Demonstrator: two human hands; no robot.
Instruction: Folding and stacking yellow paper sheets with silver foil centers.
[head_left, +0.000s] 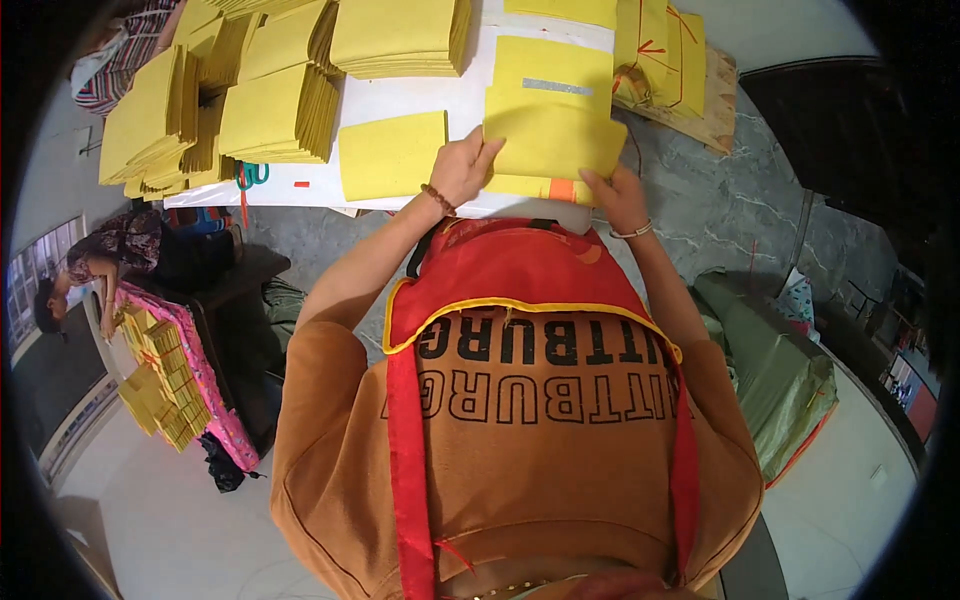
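A yellow paper sheet [555, 150] is held over the table's near edge between my two hands. My left hand [465, 172] is closed on its left edge, thumb pointing up the side. My right hand [620, 196] pinches its lower right part. Beneath it lies more yellow paper [540, 60], with a silver strip [557, 87] showing above the held sheet and an orange strip [562, 189] below it. To the left of my left hand, another flat yellow piece [393, 155] rests on the white tabletop [400, 95].
Yellow paper stacks [275, 110] crowd the table's left and back. Green-handled scissors [253, 176] lie by the near edge. Red-tied yellow bundles [660, 60] stand on a board at right. At far left, a person [110, 250] handles yellow bundles [165, 370] on a pink cloth.
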